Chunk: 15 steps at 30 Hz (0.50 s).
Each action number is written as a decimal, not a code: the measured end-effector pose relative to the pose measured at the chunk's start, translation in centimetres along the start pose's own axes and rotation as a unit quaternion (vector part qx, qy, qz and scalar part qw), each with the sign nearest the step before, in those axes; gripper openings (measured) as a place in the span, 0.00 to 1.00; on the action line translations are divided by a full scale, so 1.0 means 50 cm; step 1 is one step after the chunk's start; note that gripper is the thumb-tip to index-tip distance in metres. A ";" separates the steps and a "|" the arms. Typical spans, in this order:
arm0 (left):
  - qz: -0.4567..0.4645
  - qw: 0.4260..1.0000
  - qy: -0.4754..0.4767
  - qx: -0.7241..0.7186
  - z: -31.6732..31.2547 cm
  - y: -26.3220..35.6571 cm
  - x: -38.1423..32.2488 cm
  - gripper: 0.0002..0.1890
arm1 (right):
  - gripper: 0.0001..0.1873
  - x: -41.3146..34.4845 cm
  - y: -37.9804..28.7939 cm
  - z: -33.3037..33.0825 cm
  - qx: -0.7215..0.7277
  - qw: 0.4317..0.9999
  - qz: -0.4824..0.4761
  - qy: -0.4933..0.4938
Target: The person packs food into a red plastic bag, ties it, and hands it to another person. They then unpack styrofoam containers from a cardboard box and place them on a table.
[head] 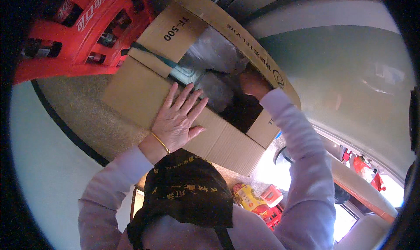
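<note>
A large cardboard box (141,92) stands before me with its flaps folded outward. My left hand (177,118) lies flat on the near flap, fingers apart and pointing at the opening, a thin gold bracelet at the wrist. My right hand (254,82) reaches down inside the box by the far side; its fingers are hidden in shadow. Clear plastic-wrapped items (213,49) fill the left part of the opening, and another wrapped bundle (215,89) lies closer to me. A dark green strap or tape (156,56) crosses the left flap.
Red plastic crates (88,49) with bottles stand at the upper left, beside the box. A green and white wall (334,66) rises at the right. Behind my right arm are a yellow and red package (249,197) and a red and white container (272,195) on the floor.
</note>
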<state>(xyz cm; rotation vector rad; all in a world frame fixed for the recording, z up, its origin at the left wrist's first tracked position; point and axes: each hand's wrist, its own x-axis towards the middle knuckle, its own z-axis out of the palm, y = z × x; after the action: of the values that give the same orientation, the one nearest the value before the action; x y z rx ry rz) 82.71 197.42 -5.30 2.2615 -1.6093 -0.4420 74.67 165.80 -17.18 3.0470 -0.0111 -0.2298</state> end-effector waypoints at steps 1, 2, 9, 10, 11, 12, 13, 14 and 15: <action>0.000 1.000 -0.001 0.001 0.000 0.001 0.001 0.40 | 0.20 -0.019 0.009 0.042 0.028 0.999 0.002 0.023; -0.008 1.000 -0.004 0.002 0.001 -0.001 -0.002 0.39 | 0.21 -0.014 0.001 0.050 0.041 0.998 0.043 -0.014; -0.021 0.999 0.008 -0.023 0.009 -0.002 -0.013 0.38 | 0.24 0.019 -0.041 0.077 0.120 0.956 0.183 -0.197; -0.024 0.999 0.013 -0.028 0.011 -0.002 -0.011 0.38 | 0.24 0.021 -0.034 0.077 0.139 0.953 0.175 -0.206; -0.027 0.999 0.019 -0.033 0.012 -0.002 -0.012 0.38 | 0.24 0.022 -0.028 0.076 0.153 0.951 0.168 -0.212; -0.029 0.999 0.009 -0.021 0.010 -0.001 -0.013 0.37 | 0.24 0.023 -0.019 0.071 0.171 0.948 0.159 -0.215; -0.031 0.999 0.000 -0.010 0.006 -0.001 -0.014 0.36 | 0.24 0.026 -0.009 0.067 0.186 0.946 0.150 -0.218; -0.029 1.000 -0.007 0.002 0.004 -0.003 -0.013 0.35 | 0.24 0.027 0.000 0.058 0.194 0.946 0.148 -0.212; -0.028 1.000 -0.006 -0.001 0.006 -0.005 -0.013 0.35 | 0.24 0.038 0.009 0.053 0.199 0.947 0.140 -0.208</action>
<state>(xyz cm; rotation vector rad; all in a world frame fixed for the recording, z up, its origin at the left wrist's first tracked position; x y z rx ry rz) 82.60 198.09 -5.65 2.3113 -1.5535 -0.4732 76.18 165.08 -20.02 3.2543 -0.5804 -0.9438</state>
